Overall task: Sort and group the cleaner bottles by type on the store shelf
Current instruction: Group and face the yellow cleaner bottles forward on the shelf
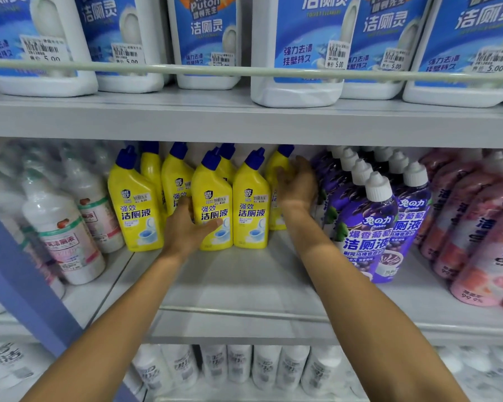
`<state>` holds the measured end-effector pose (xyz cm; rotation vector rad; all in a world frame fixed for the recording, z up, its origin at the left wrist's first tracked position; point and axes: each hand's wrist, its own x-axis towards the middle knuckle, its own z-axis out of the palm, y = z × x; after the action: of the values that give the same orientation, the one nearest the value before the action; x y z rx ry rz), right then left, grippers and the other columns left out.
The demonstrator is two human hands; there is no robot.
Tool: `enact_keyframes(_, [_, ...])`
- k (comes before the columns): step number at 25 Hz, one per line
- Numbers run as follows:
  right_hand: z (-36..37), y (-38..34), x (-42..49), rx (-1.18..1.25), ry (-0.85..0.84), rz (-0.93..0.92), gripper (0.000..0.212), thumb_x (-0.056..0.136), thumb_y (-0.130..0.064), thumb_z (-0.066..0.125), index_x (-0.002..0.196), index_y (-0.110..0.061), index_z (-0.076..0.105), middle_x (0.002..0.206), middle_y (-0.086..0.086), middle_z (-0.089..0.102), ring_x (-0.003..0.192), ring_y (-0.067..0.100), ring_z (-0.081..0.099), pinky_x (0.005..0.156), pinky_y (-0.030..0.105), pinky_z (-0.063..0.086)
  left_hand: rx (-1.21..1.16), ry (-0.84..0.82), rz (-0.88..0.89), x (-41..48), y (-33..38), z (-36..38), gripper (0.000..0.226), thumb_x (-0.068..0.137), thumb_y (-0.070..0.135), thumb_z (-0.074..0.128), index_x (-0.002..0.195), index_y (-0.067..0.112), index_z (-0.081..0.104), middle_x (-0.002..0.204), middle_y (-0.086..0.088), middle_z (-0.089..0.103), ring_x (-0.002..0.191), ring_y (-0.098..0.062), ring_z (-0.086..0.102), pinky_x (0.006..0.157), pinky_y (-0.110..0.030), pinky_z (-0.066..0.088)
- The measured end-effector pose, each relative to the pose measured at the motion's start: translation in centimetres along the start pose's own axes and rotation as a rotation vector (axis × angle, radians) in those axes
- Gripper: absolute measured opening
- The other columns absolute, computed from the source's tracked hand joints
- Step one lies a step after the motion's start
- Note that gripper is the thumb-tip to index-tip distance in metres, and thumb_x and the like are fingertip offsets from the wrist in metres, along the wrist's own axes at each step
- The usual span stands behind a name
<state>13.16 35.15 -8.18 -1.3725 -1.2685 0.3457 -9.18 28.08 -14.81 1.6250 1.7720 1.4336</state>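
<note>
Grey middle shelf [244,285] carries white bottles [67,227], yellow bottles [250,210], purple bottles [366,227], pink bottles [482,242]

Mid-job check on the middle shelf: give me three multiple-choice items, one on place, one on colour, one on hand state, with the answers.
1. Where do the yellow bottles stand on the middle shelf?
A. Between the white bottles and the purple bottles
B. Right of the pink bottles
C. On the top shelf

2. What colour are the yellow bottles' caps?
A. White
B. Dark blue
C. Green

3. How is the right hand?
A. Fisted round a purple bottle
B. Open, fingers spread, at the right end of the yellow group
C. Out of view

Answers:
1 A: white bottles stand left of them, purple bottles right.
2 B: each yellow neck ends in a dark blue cap.
3 B: its palm is open beside the rightmost yellow bottle; the left hand reaches the front row.
</note>
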Motion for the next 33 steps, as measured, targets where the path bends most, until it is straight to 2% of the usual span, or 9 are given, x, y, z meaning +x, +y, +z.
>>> enact_keyframes(5, [0.5, 0.3, 0.8, -0.327, -0.130, -0.080, 0.042, 0.093, -0.022, 0.065, 0.132, -0.007, 0.059, 0.131, 0.021, 0.059, 0.124, 0.037, 0.054, 0.097, 0.039, 0.043, -0.056, -0.048, 0.049, -0.2, -0.5, -0.4, 0.052, 0.077, 0.021, 0.088, 0.119, 0.013, 0.058, 0.104, 0.002, 0.071, 0.093, -0.017, 0.069, 0.080, -0.035, 0.057])
enact_keyframes(8, [0.2, 0.1, 2.3, -0.329, -0.176, -0.077, 0.041, 0.092, -0.028, 0.069, 0.130, -0.011, 0.065, 0.127, 0.017, 0.066, 0.120, 0.034, 0.060, 0.096, 0.038, 0.049, -0.080, -0.053, 0.045, -0.1, -0.7, -0.4, 0.050, 0.078, 0.020, 0.088, 0.119, 0.013, 0.059, 0.102, 0.003, 0.071, 0.090, -0.008, 0.067, 0.081, -0.036, 0.057])
enact_keyframes(14, [1.1, -0.7, 2.6, -0.098, -0.312, 0.054, 0.023, 0.097, -0.031, 0.063, 0.105, -0.017, 0.079, 0.111, 0.010, 0.077, 0.107, 0.027, 0.070, 0.095, 0.031, 0.054, -0.096, -0.070, 0.050, 0.1, -0.8, -0.5, 0.047, 0.079, 0.022, 0.087, 0.118, 0.016, 0.062, 0.101, 0.006, 0.073, 0.091, -0.001, 0.068, 0.082, -0.036, 0.059])
enact_keyframes(17, [1.1, -0.8, 1.9, 0.069, -0.320, 0.176, 0.037, 0.100, -0.042, 0.058, 0.081, -0.014, 0.073, 0.094, 0.016, 0.075, 0.088, 0.029, 0.066, 0.092, 0.045, 0.057, -0.078, -0.084, 0.048, 0.3, -0.8, -0.2, 0.044, 0.080, 0.023, 0.086, 0.118, 0.016, 0.065, 0.104, 0.003, 0.075, 0.092, -0.003, 0.070, 0.085, -0.041, 0.060])
enact_keyframes(20, [0.6, 0.4, -1.4, 0.300, -0.300, 0.199, 0.025, 0.096, -0.041, 0.065, 0.099, -0.018, 0.074, 0.101, 0.010, 0.077, 0.098, 0.031, 0.072, 0.093, 0.051, 0.058, -0.074, -0.099, 0.039, 0.5, -0.8, 0.2, 0.044, 0.079, 0.024, 0.086, 0.117, 0.015, 0.066, 0.108, -0.002, 0.076, 0.098, -0.019, 0.072, 0.088, -0.045, 0.059])
enact_keyframes(23, [-0.2, 2.9, -4.3, 0.358, -0.358, 0.117, 0.031, 0.086, -0.033, 0.081, 0.111, -0.021, 0.067, 0.099, -0.002, 0.076, 0.093, 0.008, 0.074, 0.084, 0.030, 0.061, -0.071, -0.078, 0.036, 0.6, -0.4, 0.6, 0.046, 0.078, 0.027, 0.087, 0.117, 0.015, 0.066, 0.111, -0.003, 0.076, 0.099, -0.018, 0.072, 0.089, -0.041, 0.059])
enact_keyframes(26, [0.1, 4.3, -4.2, 0.225, -0.359, 0.046, 0.037, 0.084, -0.017, 0.083, 0.114, -0.010, 0.063, 0.093, -0.009, 0.071, 0.076, -0.014, 0.067, 0.066, 0.004, 0.051, -0.099, -0.084, 0.026, 0.6, -0.3, 1.0, 0.046, 0.078, 0.026, 0.087, 0.118, 0.015, 0.067, 0.110, -0.001, 0.076, 0.100, -0.016, 0.072, 0.091, -0.043, 0.059])
enact_keyframes(30, [0.6, 4.6, -3.8, 0.247, -0.348, 0.021, 0.033, 0.088, -0.010, 0.078, 0.118, -0.004, 0.065, 0.107, 0.008, 0.075, 0.082, -0.002, 0.069, 0.073, 0.010, 0.055, -0.158, -0.071, 0.016, 0.4, -0.2, 1.1, 0.044, 0.074, 0.034, 0.082, 0.113, 0.016, 0.072, 0.107, 0.000, 0.078, 0.101, -0.016, 0.073, 0.093, -0.048, 0.059])
enact_keyframes(33, [0.6, 4.8, -3.8, 0.248, -0.365, 0.010, 0.033, 0.088, -0.010, 0.078, 0.118, -0.008, 0.066, 0.109, 0.010, 0.075, 0.082, -0.006, 0.071, 0.072, 0.011, 0.056, -0.196, -0.070, -0.011, 0.0, -0.1, 1.4, 0.044, 0.074, 0.032, 0.080, 0.113, 0.013, 0.072, 0.109, -0.003, 0.078, 0.103, -0.019, 0.073, 0.094, -0.050, 0.057])
